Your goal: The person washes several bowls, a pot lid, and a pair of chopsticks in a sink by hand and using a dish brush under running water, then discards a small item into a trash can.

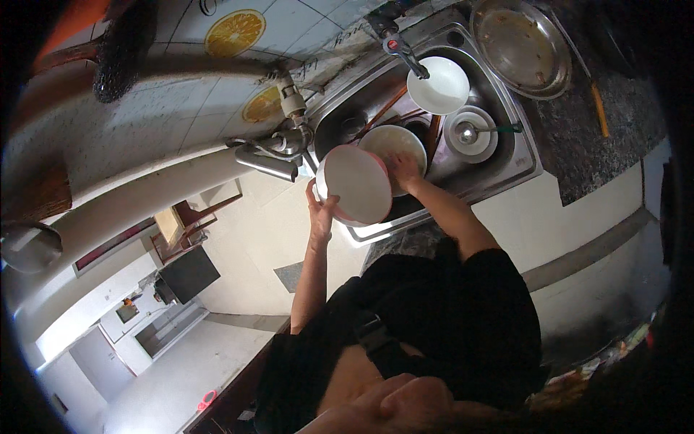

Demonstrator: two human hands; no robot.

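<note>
A: Hands, two. How do yours stand?

B: Your left hand [320,213] grasps the red-sided bowl [354,184], one, by its left rim, tilted at the near-left corner of the sink [531,155]. Your right hand [406,173] reaches into a cream bowl [387,137], one, in the sink; fingers partly hidden, grip cannot be told.

A: What else lies around you?

B: White bowl [439,84], one, below the black faucet [397,47], one, far side. Stacked dishes [471,150], at least two, to its near right, bearing a green-handled ladle [466,132], one. Round metal dish [520,47], one, and orange-handled utensil [599,108], one, on the counter [593,166] at right.

A: Edges, and your room?

B: Your red-sided bowl overlaps the cream bowl in view; contact unclear. Silver spout [267,163], one, near its far-left edge. A strip of bare steel separates the stacked dishes from the right rim.
</note>
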